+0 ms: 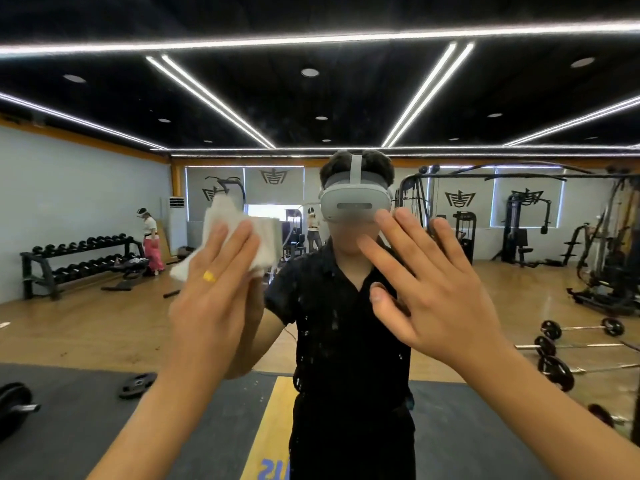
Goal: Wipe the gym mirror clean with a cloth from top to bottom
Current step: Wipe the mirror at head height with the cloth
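Observation:
The gym mirror (346,109) fills the whole view and reflects the room and me in a black shirt. My left hand (211,292) presses a crumpled white cloth (266,237) flat against the glass at about head height, fingers straight and spread; a yellow mark sits on one finger. My right hand (433,289) lies on the glass just to the right, palm forward with fingers straight and spread, holding nothing. White specks and streaks (311,323) dot the mirror below the cloth, over my reflected torso.
All else is reflection: a dumbbell rack (79,265) at left, weight machines (519,230) and barbells (568,341) at right, plates on dark floor mats (135,384), two other people (150,244) far back, bright ceiling light strips.

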Tool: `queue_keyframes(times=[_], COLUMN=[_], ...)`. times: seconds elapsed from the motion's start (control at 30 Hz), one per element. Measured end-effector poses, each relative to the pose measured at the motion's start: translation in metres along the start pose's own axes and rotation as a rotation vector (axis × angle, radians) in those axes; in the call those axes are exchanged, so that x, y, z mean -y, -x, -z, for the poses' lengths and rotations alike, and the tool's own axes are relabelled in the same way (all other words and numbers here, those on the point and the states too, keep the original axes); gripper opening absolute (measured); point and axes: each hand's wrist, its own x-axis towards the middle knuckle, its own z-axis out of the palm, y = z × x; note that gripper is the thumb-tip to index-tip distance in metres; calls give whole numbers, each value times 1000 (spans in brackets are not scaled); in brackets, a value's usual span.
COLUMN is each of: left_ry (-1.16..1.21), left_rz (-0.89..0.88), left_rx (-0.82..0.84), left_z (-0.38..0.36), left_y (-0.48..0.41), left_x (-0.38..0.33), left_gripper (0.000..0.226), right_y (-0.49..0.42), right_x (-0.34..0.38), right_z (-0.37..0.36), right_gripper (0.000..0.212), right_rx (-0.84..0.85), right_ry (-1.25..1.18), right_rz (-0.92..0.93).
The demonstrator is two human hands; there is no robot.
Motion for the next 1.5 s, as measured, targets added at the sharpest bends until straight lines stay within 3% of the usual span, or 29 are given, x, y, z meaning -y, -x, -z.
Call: queue_keyframes(times=[0.13, 0.43, 0.77, 1.17, 1.33, 1.5], left_ry=[-21, 11, 46, 130, 87, 75], left_rz=[-30, -110, -121, -167, -173, -101], left_rx=[6, 32, 61, -52, -78, -55], left_z=[-8, -10, -24, -34, -38, -42], left_y=[17, -106, 42, -94, -50, 10], left_x=[-1, -35, -20, -65, -58, -54], left_gripper=[45, 48, 44, 44, 48, 40], right_y=[-1, -1, -1, -2, -1, 2], right_x=[1, 0, 0, 1, 0, -9], right_z=[0, -2, -2, 0, -1, 20], right_gripper=[60, 61, 59, 59, 59, 61], right_rx=[20, 4, -13, -12, -18, 4], right_ry=[4, -19, -17, -21, -20, -179], right_rz=[-4, -13, -12, -21, -1, -53])
